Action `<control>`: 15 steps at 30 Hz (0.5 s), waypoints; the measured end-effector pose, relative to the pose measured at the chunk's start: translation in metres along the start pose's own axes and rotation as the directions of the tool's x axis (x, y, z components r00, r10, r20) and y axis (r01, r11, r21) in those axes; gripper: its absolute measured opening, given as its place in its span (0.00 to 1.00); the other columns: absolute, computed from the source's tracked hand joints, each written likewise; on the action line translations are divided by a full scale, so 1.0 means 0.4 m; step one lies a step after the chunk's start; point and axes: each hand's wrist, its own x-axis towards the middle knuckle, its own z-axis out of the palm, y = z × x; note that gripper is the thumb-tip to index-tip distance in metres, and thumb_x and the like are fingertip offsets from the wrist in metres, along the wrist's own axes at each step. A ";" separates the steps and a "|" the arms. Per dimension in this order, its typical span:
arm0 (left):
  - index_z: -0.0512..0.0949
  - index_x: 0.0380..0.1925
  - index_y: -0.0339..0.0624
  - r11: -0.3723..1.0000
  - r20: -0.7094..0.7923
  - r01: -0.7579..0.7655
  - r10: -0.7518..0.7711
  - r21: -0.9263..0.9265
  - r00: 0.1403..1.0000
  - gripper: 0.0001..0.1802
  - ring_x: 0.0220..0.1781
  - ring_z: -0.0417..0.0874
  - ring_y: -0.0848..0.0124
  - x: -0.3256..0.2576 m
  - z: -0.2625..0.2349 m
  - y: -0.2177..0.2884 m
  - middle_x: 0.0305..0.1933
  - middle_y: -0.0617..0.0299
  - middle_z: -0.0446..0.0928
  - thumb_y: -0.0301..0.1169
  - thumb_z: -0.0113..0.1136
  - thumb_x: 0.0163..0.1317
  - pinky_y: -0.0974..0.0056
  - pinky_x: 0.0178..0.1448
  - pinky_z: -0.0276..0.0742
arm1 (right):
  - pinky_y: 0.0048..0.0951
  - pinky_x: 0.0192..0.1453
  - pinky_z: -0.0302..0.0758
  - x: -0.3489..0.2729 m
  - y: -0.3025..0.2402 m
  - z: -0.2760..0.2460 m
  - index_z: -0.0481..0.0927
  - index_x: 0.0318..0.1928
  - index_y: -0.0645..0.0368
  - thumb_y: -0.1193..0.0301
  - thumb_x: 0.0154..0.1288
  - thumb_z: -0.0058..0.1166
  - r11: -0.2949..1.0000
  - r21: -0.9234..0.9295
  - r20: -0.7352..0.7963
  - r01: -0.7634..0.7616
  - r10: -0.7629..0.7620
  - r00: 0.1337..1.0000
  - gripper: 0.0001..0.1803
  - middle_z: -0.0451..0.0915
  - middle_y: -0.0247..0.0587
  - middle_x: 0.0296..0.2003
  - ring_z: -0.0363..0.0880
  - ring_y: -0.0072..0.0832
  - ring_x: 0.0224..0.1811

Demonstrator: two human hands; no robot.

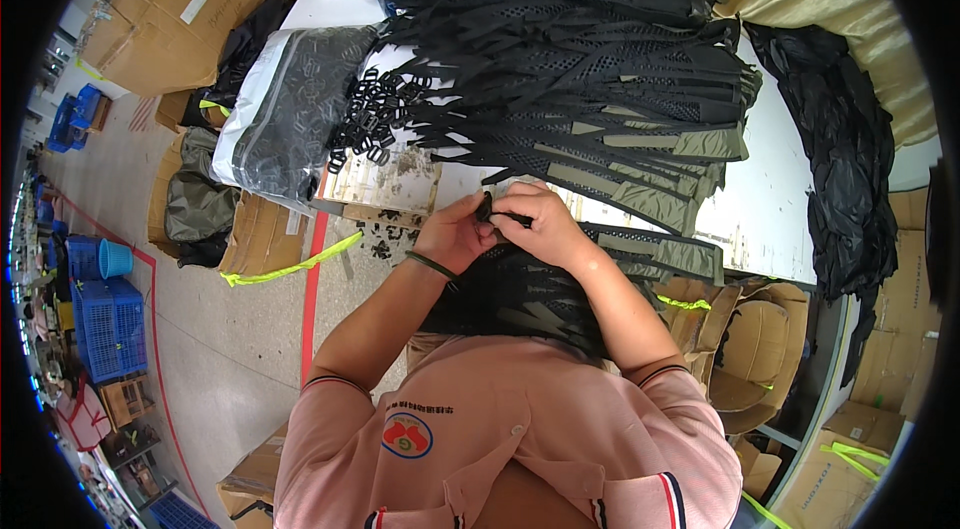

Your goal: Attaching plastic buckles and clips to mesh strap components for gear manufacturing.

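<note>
My left hand [454,235] and my right hand [541,220] meet at the table's near edge. Between the left fingers is a small black buckle [486,206], pinched and partly hidden. The right fingers are closed on a black strap [515,219] right beside it; whether the strap passes through the buckle cannot be made out. Dark strap pieces [510,294] with mesh and olive parts lie across my lap, below the hands. Ahead of the hands a loose heap of black plastic buckles [372,114] sits on the white table.
A thick pile of black mesh and olive strap pieces [590,79] covers much of the table [755,199]. A clear bag of buckles [305,99] lies at its left end. Cardboard boxes [262,237] flank the table. Black fabric [835,149] hangs at the right.
</note>
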 end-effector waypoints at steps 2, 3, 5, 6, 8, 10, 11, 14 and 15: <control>0.74 0.44 0.45 1.000 -0.023 0.013 -0.013 0.019 1.000 0.10 0.30 0.75 0.72 -0.001 0.001 0.000 0.35 0.64 0.77 0.34 0.50 0.67 0.64 0.42 0.73 | 0.30 0.45 0.68 0.000 -0.004 -0.003 0.81 0.33 0.60 0.77 0.55 0.56 0.977 -0.194 0.013 0.088 -0.087 0.996 0.04 0.75 0.37 0.26 0.73 0.34 0.29; 0.74 0.44 0.44 0.999 -0.045 0.023 -0.022 0.039 0.999 0.09 0.30 0.75 0.72 -0.003 0.004 0.002 0.35 0.64 0.77 0.34 0.50 0.67 0.64 0.42 0.73 | 0.31 0.45 0.66 0.000 -0.007 0.001 0.81 0.32 0.60 0.76 0.53 0.56 0.975 -0.206 -0.001 0.083 -0.086 0.996 0.05 0.75 0.37 0.26 0.72 0.36 0.29; 0.74 0.43 0.44 0.998 -0.007 0.051 -0.050 0.036 0.999 0.10 0.31 0.75 0.72 -0.003 -0.009 0.007 0.34 0.64 0.77 0.35 0.49 0.67 0.63 0.42 0.73 | 0.32 0.46 0.64 -0.003 -0.019 0.003 0.81 0.32 0.59 0.76 0.52 0.56 0.973 -0.217 -0.015 0.079 -0.084 0.996 0.05 0.76 0.37 0.27 0.71 0.37 0.29; 0.74 0.43 0.44 0.996 0.033 0.079 -0.080 0.035 0.996 0.10 0.31 0.75 0.72 -0.005 -0.003 0.011 0.34 0.64 0.77 0.35 0.49 0.67 0.63 0.42 0.72 | 0.32 0.46 0.65 -0.005 -0.030 0.000 0.81 0.32 0.59 0.76 0.53 0.56 0.959 -0.262 -0.021 0.111 -0.120 0.993 0.05 0.76 0.37 0.27 0.72 0.37 0.30; 0.74 0.43 0.44 0.997 -0.023 0.068 -0.067 0.039 0.997 0.11 0.30 0.74 0.72 -0.006 0.017 0.011 0.33 0.64 0.77 0.36 0.49 0.67 0.64 0.42 0.71 | 0.32 0.46 0.66 -0.004 -0.033 -0.005 0.81 0.32 0.59 0.76 0.53 0.56 0.941 -0.307 -0.024 0.142 -0.157 0.987 0.05 0.76 0.37 0.26 0.73 0.36 0.30; 0.74 0.43 0.44 0.997 -0.078 0.060 -0.056 0.044 0.995 0.11 0.30 0.73 0.72 -0.008 0.021 0.010 0.32 0.65 0.76 0.37 0.49 0.67 0.64 0.41 0.70 | 0.31 0.47 0.66 -0.003 -0.030 -0.011 0.81 0.32 0.59 0.76 0.53 0.57 0.954 -0.254 -0.002 0.158 -0.164 0.987 0.05 0.76 0.37 0.27 0.73 0.36 0.30; 0.74 0.43 0.44 0.996 -0.013 0.088 -0.088 0.027 0.996 0.11 0.30 0.73 0.73 -0.007 0.008 0.010 0.33 0.65 0.76 0.37 0.50 0.66 0.65 0.41 0.69 | 0.31 0.47 0.66 -0.004 -0.029 -0.013 0.81 0.32 0.59 0.76 0.53 0.57 0.954 -0.254 -0.002 0.157 -0.163 0.987 0.05 0.76 0.37 0.27 0.73 0.36 0.30; 0.74 0.43 0.45 0.992 0.102 0.123 -0.125 0.019 0.987 0.11 0.31 0.72 0.74 -0.008 0.007 0.006 0.34 0.67 0.75 0.38 0.52 0.65 0.66 0.40 0.68 | 0.32 0.47 0.67 -0.004 -0.030 -0.016 0.81 0.32 0.60 0.76 0.53 0.57 0.959 -0.252 0.008 0.131 -0.133 0.991 0.05 0.76 0.38 0.26 0.74 0.36 0.30; 0.74 0.43 0.46 0.991 0.150 0.128 -0.131 0.028 0.980 0.12 0.31 0.72 0.74 -0.010 0.008 0.004 0.34 0.67 0.75 0.38 0.53 0.65 0.66 0.40 0.68 | 0.33 0.46 0.67 -0.003 -0.039 -0.016 0.81 0.32 0.60 0.75 0.54 0.57 0.994 -0.107 0.000 0.001 -0.001 1.000 0.04 0.76 0.39 0.26 0.74 0.37 0.30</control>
